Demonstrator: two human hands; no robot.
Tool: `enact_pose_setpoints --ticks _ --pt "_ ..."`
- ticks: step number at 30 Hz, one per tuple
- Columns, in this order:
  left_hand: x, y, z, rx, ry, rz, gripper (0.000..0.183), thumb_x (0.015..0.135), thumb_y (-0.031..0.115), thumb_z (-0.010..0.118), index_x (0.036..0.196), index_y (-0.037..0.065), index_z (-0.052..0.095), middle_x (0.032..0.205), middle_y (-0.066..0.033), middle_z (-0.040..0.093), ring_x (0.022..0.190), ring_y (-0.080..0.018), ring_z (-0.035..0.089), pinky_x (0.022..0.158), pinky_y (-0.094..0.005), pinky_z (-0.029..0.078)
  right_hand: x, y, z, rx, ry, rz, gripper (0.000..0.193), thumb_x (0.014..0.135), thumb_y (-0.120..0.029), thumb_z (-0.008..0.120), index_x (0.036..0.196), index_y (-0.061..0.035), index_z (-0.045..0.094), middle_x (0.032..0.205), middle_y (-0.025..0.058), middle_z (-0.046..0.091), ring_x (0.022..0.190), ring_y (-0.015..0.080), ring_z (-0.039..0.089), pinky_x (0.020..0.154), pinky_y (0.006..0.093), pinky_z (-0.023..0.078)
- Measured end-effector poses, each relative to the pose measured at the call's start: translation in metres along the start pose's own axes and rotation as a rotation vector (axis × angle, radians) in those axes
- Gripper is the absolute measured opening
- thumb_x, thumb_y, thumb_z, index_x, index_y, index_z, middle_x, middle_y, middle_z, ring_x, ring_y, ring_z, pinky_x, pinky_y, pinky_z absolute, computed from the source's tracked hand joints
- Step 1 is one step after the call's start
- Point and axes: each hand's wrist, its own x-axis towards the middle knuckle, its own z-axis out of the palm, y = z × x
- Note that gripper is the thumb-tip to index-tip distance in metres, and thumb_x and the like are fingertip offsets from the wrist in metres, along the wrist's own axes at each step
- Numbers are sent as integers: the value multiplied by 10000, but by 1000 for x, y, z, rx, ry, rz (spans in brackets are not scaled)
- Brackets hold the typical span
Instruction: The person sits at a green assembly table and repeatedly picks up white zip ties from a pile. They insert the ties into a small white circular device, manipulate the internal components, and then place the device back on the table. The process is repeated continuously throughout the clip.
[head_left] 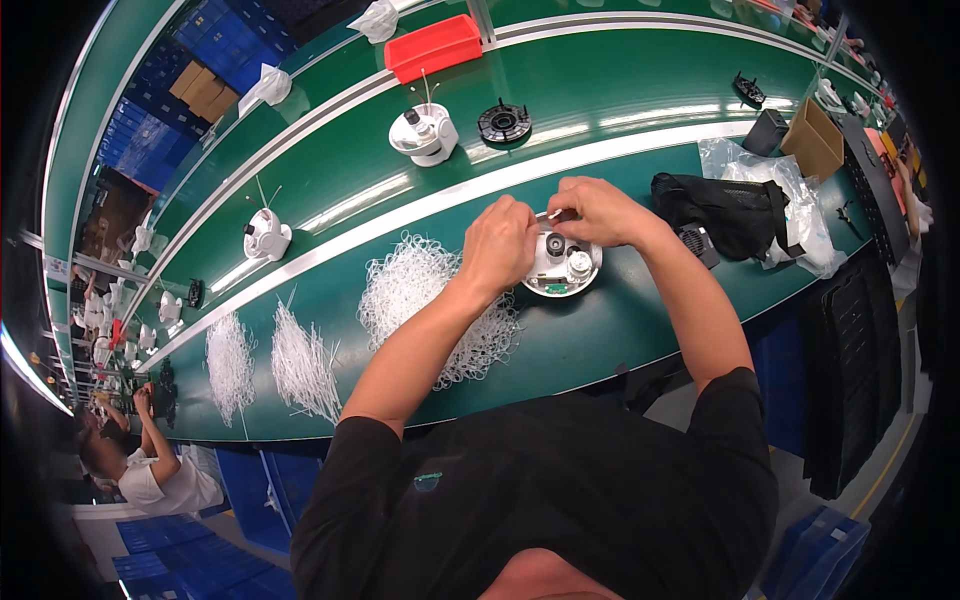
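Note:
An open round white housing (551,291) sits on the green bench in front of me, with a black lens-like part (556,243), a white knob-like piece (579,264) and a strip of green circuit board inside. My left hand (503,243) is closed at the housing's left far rim, its fingers curled. From the right, my right hand (601,212) pinches over the far rim, thumb and fingertips together. Whatever small thing the fingertips hold is hidden. Left of the housing, partly behind my left forearm, lies a heap of looped white cable ties (405,290).
Two piles of straight white ties (303,365) lie farther left. Beyond a white rail, a similar white unit (424,134), a black ring part (504,123) and a red tray (433,48) stand. At right are a black bag (720,214), clear plastic and an open carton (813,142).

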Motion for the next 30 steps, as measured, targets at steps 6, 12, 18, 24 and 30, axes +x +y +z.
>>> enact_pose_setpoints --ticks 6,12,18,24,30 --pt "8 -9 -4 -89 -68 -120 122 810 117 703 836 18 636 825 -146 625 770 -332 636 702 -422 518 -4 -1 -5 -21 -11 56 172 804 -191 686 911 -57 691 865 126 670 838 325 654 769 415 514" --pt "30 -74 -13 -611 -22 -606 309 913 274 709 1019 -3 625 877 -79 663 723 -164 653 573 -305 534 -5 -6 -24 2 -69 183 143 784 -152 707 890 -57 704 876 151 716 819 313 681 750 405 523" --pt "80 -157 -25 -864 198 -935 538 969 340 630 1264 -75 455 1189 -194 517 809 -266 673 628 -339 596 14 56 -63 -65 288 294 113 797 -114 656 871 -39 698 837 164 712 805 322 692 737 413 536" --pt "108 -206 -2 -976 253 -980 540 1015 299 543 1335 -95 360 1272 -290 474 948 -377 675 705 -400 626 54 149 -99 -130 694 786 212 898 -190 584 1019 -59 700 1031 215 703 982 411 663 859 494 531" --pt "117 -193 13 -1118 226 -952 303 1007 130 446 1219 -85 432 1114 -237 594 934 -345 682 705 -387 632 52 194 -93 -60 813 974 288 930 -263 595 1118 -54 659 1101 214 691 1043 401 655 895 488 527"
